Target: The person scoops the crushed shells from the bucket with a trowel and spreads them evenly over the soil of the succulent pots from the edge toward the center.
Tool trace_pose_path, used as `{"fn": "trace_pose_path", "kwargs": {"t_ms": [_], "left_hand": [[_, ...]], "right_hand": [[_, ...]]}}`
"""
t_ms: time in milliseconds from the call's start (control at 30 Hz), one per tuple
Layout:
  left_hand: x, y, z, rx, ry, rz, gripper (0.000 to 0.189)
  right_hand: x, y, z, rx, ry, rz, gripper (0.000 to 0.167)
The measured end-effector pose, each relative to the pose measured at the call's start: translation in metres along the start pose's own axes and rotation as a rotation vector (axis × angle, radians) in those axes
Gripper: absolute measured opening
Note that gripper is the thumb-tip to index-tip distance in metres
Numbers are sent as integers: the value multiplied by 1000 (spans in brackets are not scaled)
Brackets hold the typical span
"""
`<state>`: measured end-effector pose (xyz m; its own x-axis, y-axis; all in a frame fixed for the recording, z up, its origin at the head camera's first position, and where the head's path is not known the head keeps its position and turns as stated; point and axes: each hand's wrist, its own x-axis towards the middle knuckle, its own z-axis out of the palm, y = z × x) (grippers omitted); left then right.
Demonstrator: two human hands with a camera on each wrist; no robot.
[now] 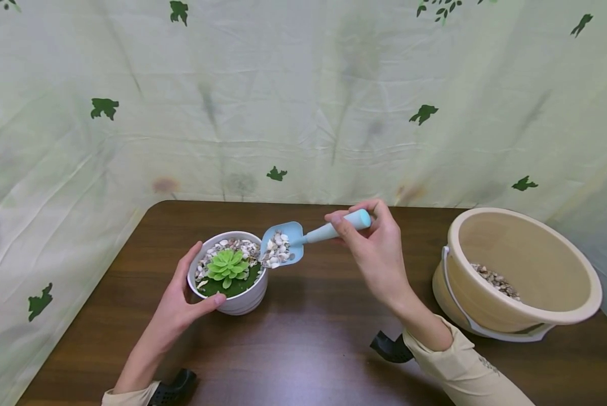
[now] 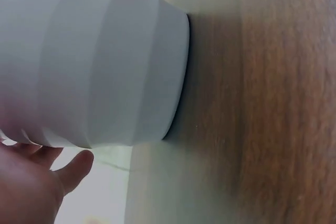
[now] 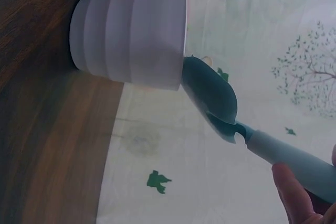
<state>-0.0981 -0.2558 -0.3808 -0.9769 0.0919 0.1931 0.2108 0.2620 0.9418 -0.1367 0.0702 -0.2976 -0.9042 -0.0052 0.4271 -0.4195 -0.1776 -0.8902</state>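
A white ribbed flower pot [image 1: 244,301] stands on the table, with a green succulent [image 1: 227,266], green moss and pale pebbles inside. My left hand [image 1: 184,299] holds the pot from the left, thumb over the front rim and fingers round the far side. My right hand [image 1: 379,248] grips a light blue hand shovel [image 1: 328,232] by its handle. Whitish pebbles [image 1: 278,249] lie in the shovel's scoop, whose tip is right at the pot's right rim. In the right wrist view the scoop [image 3: 212,93] tilts down toward the rim.
On the right of the brown wooden table [image 1: 303,349] stands a beige bucket [image 1: 516,265] with a lowered handle and small stones [image 1: 496,281] in it. A pale curtain [image 1: 303,101] with green leaf shapes hangs behind the table and along its left side.
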Motion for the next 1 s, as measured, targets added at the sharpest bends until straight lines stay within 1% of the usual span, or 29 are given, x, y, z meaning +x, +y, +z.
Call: {"fn": "trace_pose_path", "kwargs": {"t_ms": [100, 167, 333, 433, 500, 600, 700, 833, 1000], "left_hand": [[0, -1, 2, 8, 19, 21, 97], [0, -2, 3, 22, 31, 24, 99], [0, -3, 5, 91, 52, 9, 103], [1, -2, 5, 126, 52, -3, 103], [1, -2, 4, 118, 38, -23, 102], [0, -1, 3, 76, 12, -37, 99], [0, -2, 1, 19, -8, -12, 97], [0, -3, 0, -18, -18, 25, 96], [1, -4, 0, -20, -20, 21, 96]], "right_hand": [[0, 0, 1, -7, 0, -1, 31], [0, -1, 2, -15, 1, -3, 32], [0, -1, 3, -32, 5, -12, 32], [1, -1, 3, -31, 4, -17, 32], [1, -1, 3, -33, 1, -19, 32], [2, 0, 4, -38, -3, -19, 32], [2, 0, 4, -55, -4, -32, 32], [3, 0, 5, -79, -9, -56, 32], [4, -1, 6, -95, -9, -66, 33]]}}
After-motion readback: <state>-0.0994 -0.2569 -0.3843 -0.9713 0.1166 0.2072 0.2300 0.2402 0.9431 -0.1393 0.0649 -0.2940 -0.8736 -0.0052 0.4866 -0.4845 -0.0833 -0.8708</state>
